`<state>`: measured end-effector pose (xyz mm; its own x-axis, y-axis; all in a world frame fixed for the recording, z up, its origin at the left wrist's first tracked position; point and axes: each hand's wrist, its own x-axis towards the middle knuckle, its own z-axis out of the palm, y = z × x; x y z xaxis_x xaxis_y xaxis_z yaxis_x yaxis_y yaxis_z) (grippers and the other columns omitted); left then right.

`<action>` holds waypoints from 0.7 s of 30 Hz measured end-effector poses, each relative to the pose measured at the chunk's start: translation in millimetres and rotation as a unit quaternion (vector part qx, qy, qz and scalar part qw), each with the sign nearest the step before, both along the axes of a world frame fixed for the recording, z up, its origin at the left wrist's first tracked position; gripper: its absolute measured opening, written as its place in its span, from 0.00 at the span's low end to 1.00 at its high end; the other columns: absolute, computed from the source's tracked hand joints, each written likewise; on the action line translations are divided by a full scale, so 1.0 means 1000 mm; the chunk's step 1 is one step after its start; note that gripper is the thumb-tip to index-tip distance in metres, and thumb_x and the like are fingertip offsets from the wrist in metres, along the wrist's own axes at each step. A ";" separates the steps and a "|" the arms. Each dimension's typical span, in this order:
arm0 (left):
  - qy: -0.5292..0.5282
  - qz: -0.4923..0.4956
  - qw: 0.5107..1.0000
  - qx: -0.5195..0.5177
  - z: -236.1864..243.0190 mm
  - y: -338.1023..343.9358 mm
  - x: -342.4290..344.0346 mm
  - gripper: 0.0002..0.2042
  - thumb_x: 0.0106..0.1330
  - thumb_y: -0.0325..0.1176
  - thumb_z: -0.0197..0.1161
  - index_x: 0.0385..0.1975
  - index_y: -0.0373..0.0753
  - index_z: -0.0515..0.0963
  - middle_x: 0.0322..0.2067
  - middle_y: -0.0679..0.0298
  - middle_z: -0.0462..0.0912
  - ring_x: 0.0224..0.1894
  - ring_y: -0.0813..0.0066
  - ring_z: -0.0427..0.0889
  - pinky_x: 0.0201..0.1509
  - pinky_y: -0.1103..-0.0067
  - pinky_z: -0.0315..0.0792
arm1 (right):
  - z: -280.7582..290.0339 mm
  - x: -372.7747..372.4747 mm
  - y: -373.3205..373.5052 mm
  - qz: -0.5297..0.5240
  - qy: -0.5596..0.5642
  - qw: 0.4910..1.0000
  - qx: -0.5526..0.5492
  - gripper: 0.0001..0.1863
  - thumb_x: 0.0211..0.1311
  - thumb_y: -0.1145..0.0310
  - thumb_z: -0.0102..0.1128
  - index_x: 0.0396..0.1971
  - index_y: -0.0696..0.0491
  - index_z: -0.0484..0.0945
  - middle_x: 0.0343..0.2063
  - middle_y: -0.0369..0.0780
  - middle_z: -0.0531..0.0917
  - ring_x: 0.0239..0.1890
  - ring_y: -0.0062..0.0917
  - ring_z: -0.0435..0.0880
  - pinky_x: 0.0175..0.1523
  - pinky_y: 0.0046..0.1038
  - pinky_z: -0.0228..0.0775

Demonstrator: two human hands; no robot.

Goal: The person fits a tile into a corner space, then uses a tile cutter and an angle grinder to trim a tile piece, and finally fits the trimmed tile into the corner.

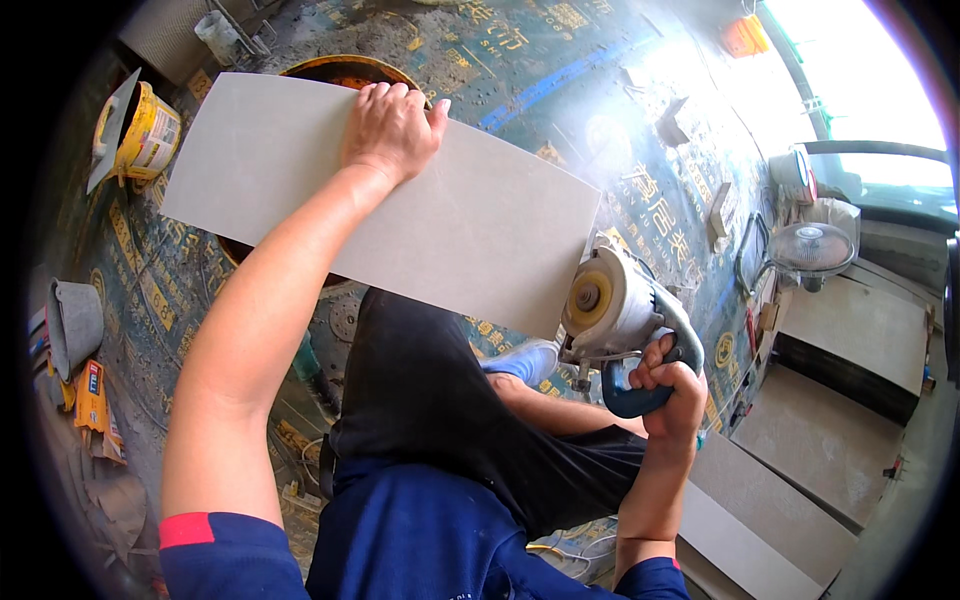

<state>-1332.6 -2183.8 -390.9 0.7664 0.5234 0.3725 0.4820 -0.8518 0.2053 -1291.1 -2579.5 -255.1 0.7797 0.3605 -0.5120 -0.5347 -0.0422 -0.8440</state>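
A long grey tile point(265, 155) lies tilted across a round orange-rimmed bucket point(330, 67) below it. My left hand point(395, 130) is closed on the tile's far edge, fingers bent over it. My right hand point(660, 380) grips the looped dark handle of a power saw point(610, 295), whose yellowish disc is at the tile's right end, with a pale dusty haze beyond it. The saw's contact with the tile is unclear. My legs in black trousers are underneath, partly hidden by the tile.
Yellow tubs point(145, 135) and grey trowels stand at left. Tile sheets point(820, 440) lie at right, near a fan point(810, 245) and white buckets point(790, 170). An orange bucket point(743, 37) sits by the bright opening. Printed protective sheeting covers the floor, with debris and cables on it.
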 end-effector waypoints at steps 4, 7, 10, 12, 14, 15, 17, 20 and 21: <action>-0.012 0.002 1.000 0.015 -0.002 0.001 0.000 0.22 0.70 0.48 0.51 0.24 0.36 0.78 0.30 0.56 0.81 0.40 0.58 0.78 0.55 0.66 0.67 | 0.000 -0.002 0.001 -0.005 0.002 1.000 -0.001 0.14 0.41 0.78 0.49 0.33 0.56 0.68 0.26 0.37 0.70 0.21 0.21 0.67 0.30 0.26 0.64; 0.002 0.000 1.000 -0.002 -0.001 0.000 0.001 0.22 0.70 0.48 0.51 0.23 0.36 0.78 0.30 0.56 0.81 0.40 0.58 0.78 0.55 0.66 0.67 | 0.001 -0.004 -0.001 -0.003 0.008 1.000 0.000 0.14 0.41 0.78 0.49 0.33 0.56 0.68 0.26 0.37 0.70 0.21 0.21 0.67 0.30 0.25 0.63; -0.009 0.000 1.000 0.003 -0.002 0.000 0.001 0.22 0.70 0.48 0.51 0.23 0.36 0.77 0.30 0.55 0.81 0.40 0.58 0.78 0.56 0.65 0.67 | 0.001 -0.006 -0.001 -0.010 0.009 1.000 0.005 0.14 0.41 0.78 0.49 0.33 0.57 0.68 0.26 0.37 0.70 0.21 0.21 0.66 0.30 0.25 0.63; -0.013 0.000 1.000 0.006 -0.004 0.002 0.000 0.22 0.70 0.48 0.51 0.23 0.36 0.77 0.30 0.55 0.81 0.40 0.57 0.78 0.55 0.65 0.67 | 0.002 -0.008 -0.001 -0.007 0.005 1.000 0.000 0.13 0.41 0.78 0.49 0.33 0.56 0.68 0.26 0.37 0.70 0.21 0.21 0.66 0.30 0.25 0.63; -0.018 -0.002 1.000 0.008 -0.005 0.002 0.000 0.22 0.70 0.48 0.51 0.23 0.36 0.77 0.30 0.54 0.81 0.40 0.57 0.78 0.55 0.65 0.67 | 0.002 -0.009 -0.003 -0.009 0.008 1.000 0.002 0.13 0.41 0.78 0.49 0.33 0.56 0.68 0.26 0.37 0.70 0.21 0.21 0.66 0.30 0.25 0.63; -0.011 0.003 1.000 0.001 -0.005 0.002 0.001 0.21 0.70 0.48 0.51 0.23 0.36 0.77 0.30 0.54 0.81 0.40 0.56 0.78 0.55 0.64 0.66 | 0.002 -0.009 -0.004 -0.009 0.011 1.000 0.005 0.13 0.41 0.78 0.49 0.33 0.56 0.68 0.26 0.37 0.70 0.21 0.21 0.66 0.30 0.25 0.63; -0.005 0.005 1.000 -0.006 -0.005 0.001 0.001 0.21 0.70 0.48 0.51 0.24 0.36 0.77 0.31 0.54 0.81 0.41 0.56 0.78 0.55 0.64 0.66 | 0.002 -0.011 -0.004 -0.012 0.010 1.000 0.005 0.13 0.41 0.78 0.50 0.33 0.57 0.68 0.26 0.37 0.70 0.21 0.21 0.66 0.30 0.25 0.63; -0.011 0.007 1.000 0.000 -0.004 0.001 0.001 0.21 0.70 0.48 0.52 0.23 0.36 0.77 0.31 0.54 0.81 0.41 0.55 0.77 0.55 0.64 0.66 | 0.002 -0.012 -0.005 -0.016 0.012 1.000 0.006 0.14 0.41 0.78 0.50 0.33 0.56 0.68 0.26 0.37 0.70 0.21 0.20 0.66 0.30 0.25 0.63; -0.006 0.008 1.000 -0.003 -0.003 0.001 0.001 0.21 0.70 0.48 0.52 0.23 0.36 0.77 0.31 0.53 0.81 0.41 0.55 0.77 0.55 0.64 0.67 | 0.002 -0.012 -0.005 -0.017 0.015 1.000 0.007 0.14 0.41 0.78 0.50 0.33 0.56 0.68 0.26 0.37 0.70 0.21 0.20 0.66 0.30 0.25 0.63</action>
<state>-1331.8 -2183.0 -394.3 0.7530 0.5379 0.3791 0.4932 -0.8427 0.2161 -1302.9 -2584.1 -253.2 0.7754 0.3425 -0.5305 -0.5611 -0.0114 -0.8277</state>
